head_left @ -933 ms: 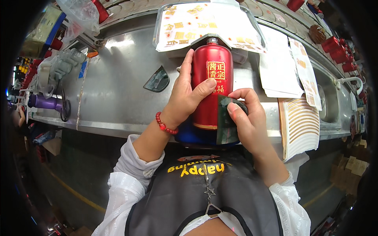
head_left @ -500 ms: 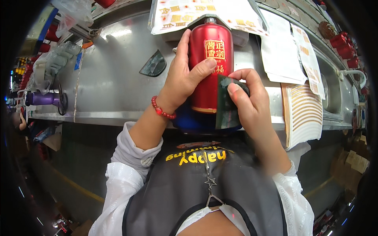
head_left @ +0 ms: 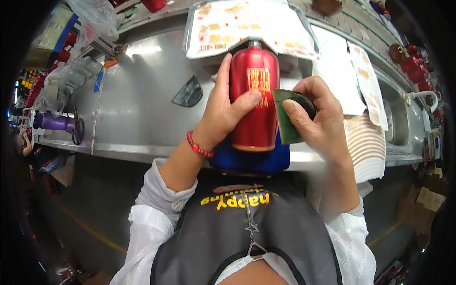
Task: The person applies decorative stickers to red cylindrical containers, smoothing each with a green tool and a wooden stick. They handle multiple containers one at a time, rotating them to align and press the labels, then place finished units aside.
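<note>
A shiny red bottle [head_left: 254,128] with gold lettering lies in front of me, its neck pointing away, resting at the neck end in a dark bracket [head_left: 270,47]. A blue support [head_left: 280,160] shows under its near end. My left hand [head_left: 221,116] is wrapped round the bottle's left side, thumb on top beside the lettering. In my right hand [head_left: 323,118] a dark green, flat scraper [head_left: 287,126] is pinched between thumb and fingers, its straight edge at the bottle's right side; whether it touches I cannot tell. A similar dark, rounded piece [head_left: 188,93] lies left of the bottle.
Beyond the bottle stands a tray [head_left: 187,35] with a sheet of printed decals [head_left: 251,21]. White sheets [head_left: 335,71] and a stack of striped sheets [head_left: 365,147] lie to the right, near a sink [head_left: 398,123]. A purple bottle [head_left: 54,122] and clear glasses [head_left: 71,78] are at the left.
My right hand has drawn the scraper slightly right and up, uncovering more of the bottle's right side and the blue support. The view has shifted a little; my left hand keeps its hold.
</note>
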Motion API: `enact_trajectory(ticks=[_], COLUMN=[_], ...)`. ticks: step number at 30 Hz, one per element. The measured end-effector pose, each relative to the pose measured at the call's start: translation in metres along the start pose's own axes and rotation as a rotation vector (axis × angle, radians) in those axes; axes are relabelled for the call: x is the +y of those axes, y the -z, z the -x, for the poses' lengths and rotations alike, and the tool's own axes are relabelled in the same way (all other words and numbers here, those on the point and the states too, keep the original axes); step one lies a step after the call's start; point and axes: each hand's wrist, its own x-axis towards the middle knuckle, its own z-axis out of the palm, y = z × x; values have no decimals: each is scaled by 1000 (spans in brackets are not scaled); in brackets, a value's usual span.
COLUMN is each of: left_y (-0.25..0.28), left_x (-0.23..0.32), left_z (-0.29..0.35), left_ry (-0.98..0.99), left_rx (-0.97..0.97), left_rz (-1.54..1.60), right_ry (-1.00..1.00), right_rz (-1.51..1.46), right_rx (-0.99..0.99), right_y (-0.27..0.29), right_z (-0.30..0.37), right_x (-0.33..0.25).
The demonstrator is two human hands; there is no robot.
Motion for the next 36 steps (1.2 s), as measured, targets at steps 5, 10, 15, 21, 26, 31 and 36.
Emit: enact_trajectory(ticks=[5, 10, 15, 21, 26, 31, 36], left_y=[6, 20, 28, 23, 19, 10, 7], left_x=[-9, -7, 9, 12, 8, 2, 2], left_z=[3, 18, 5, 29, 10, -17, -23], left_ry=[-30, -235, -576, -658, -465, 69, 121], left_rx=[22, 41, -64, -185, -14, 2, 53], left_rz=[82, -89, -770, -866, -644, 108, 258], right_ry=[355, 932, 579, 159, 104, 36, 48], right_rz=[213, 642, 75, 11, 71, 28, 6], right_rx=[-197, -140, -443, -106, -91, -52, -54], right_y=[7, -12, 8, 25, 27, 26, 27], right_z=[-77, -58, -27, -27, -34, -22, -26], right_x=[11, -1, 4, 11, 9, 22, 26])
